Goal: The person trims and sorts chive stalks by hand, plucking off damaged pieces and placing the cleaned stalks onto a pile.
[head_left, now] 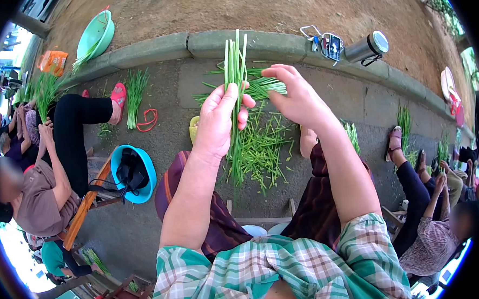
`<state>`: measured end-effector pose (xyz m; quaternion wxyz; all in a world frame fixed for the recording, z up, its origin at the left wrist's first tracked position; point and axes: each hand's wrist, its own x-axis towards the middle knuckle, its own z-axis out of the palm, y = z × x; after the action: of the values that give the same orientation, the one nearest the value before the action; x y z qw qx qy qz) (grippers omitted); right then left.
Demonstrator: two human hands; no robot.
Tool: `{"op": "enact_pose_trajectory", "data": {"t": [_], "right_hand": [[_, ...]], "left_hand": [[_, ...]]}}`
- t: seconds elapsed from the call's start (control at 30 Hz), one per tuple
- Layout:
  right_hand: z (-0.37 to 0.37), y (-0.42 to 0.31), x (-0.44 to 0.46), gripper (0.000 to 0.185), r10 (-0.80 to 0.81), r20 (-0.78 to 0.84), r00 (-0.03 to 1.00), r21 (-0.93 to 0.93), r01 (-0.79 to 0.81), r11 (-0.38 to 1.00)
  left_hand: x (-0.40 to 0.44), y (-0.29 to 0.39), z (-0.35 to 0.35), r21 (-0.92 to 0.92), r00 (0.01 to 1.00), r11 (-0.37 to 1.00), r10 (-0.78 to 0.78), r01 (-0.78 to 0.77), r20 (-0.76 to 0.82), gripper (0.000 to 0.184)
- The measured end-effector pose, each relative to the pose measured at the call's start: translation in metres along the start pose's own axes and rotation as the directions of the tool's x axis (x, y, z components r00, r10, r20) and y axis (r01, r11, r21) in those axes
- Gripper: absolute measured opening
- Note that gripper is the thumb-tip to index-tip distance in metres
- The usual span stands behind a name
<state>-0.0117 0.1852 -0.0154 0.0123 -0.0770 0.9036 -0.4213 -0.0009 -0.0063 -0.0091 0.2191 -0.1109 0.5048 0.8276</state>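
Observation:
My left hand (218, 121) is closed around a bunch of green chives (235, 63), held upright with the pale stem ends pointing away from me and the leaves hanging below my fist. To its right, my right hand (299, 95) is raised with fingers apart, holding nothing that I can see. Beneath it a pile of longer chives (266, 86) lies on the pavement, partly covered by the hand. Short cut or broken green pieces (258, 154) are strewn between my feet.
A stone curb (147, 51) crosses ahead, bearing a steel flask (365, 46) and keys (316, 43). At left are a blue basin (149, 178) holding a dark bag, a red cord (147, 120) and a chive bunch (136, 98). People sit with chives on both sides.

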Motion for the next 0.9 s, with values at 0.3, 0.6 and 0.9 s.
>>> {"op": "enact_pose_trajectory", "data": {"t": [0.3, 0.6, 0.9], "right_hand": [[-0.016, -0.017, 0.011, 0.054, 0.109, 0.434, 0.895, 0.756, -0.427, 0.496], [-0.010, -0.017, 0.025, 0.045, 0.277, 0.201, 0.939, 0.973, -0.225, 0.055], [-0.075, 0.021, 0.024, 0.043, 0.486, -0.140, 0.863, 0.956, 0.246, -0.161]], "left_hand": [[-0.006, -0.003, 0.013, -0.108, 0.932, 0.974, -0.155, 0.201, 0.328, 0.038], [-0.003, 0.003, 0.013, -0.054, 0.916, 0.978, -0.169, 0.202, 0.363, 0.044], [-0.003, 0.023, -0.006, 0.150, 0.992, 0.989, -0.031, 0.012, 0.126, 0.028]]}}
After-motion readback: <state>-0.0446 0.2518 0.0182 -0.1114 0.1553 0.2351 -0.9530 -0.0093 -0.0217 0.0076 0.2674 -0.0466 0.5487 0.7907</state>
